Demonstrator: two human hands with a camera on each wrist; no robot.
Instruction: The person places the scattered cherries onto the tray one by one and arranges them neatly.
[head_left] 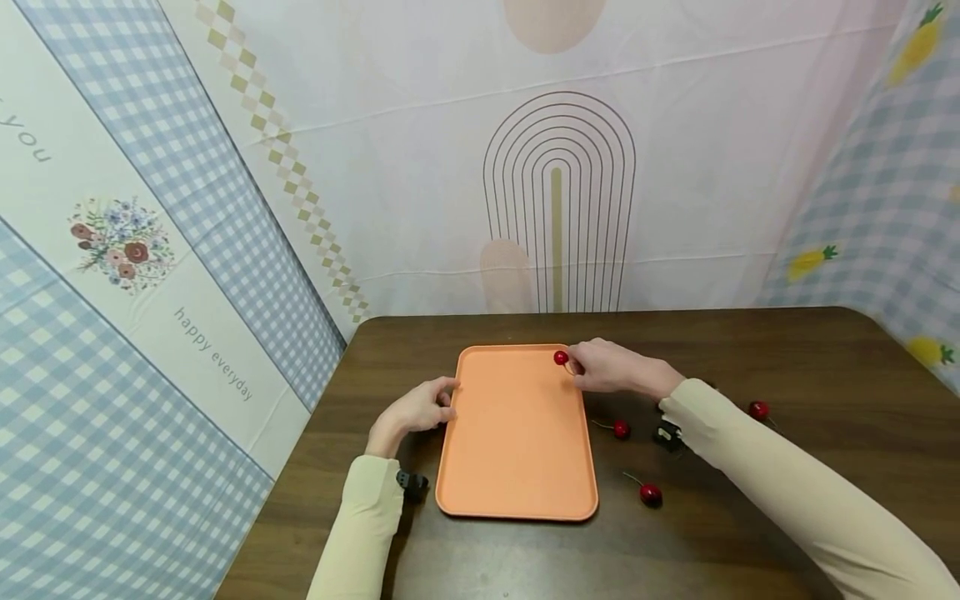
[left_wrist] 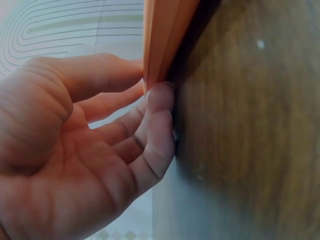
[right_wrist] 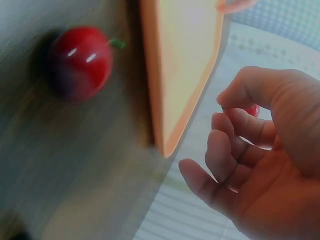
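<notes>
An orange rectangular tray [head_left: 517, 433] lies on the table. My left hand [head_left: 414, 410] grips its left edge, thumb and fingers at the rim [left_wrist: 159, 45]. Over the tray's far right corner, my right hand [head_left: 609, 365] pinches a red cherry [head_left: 561, 357] by its stem, with the fruit hanging clear of the fingertips. In the right wrist view, that cherry [right_wrist: 254, 110] is mostly hidden behind the fingers. Two cherries lie right of the tray, one nearer its edge [head_left: 621, 429] and another closer to me [head_left: 651, 495].
A further cherry [head_left: 759, 410] lies beyond my right sleeve on the brown wooden table [head_left: 810, 358]. Something dark partly shows behind that sleeve. Patterned cloth [head_left: 420, 167] hangs behind the table and along its sides.
</notes>
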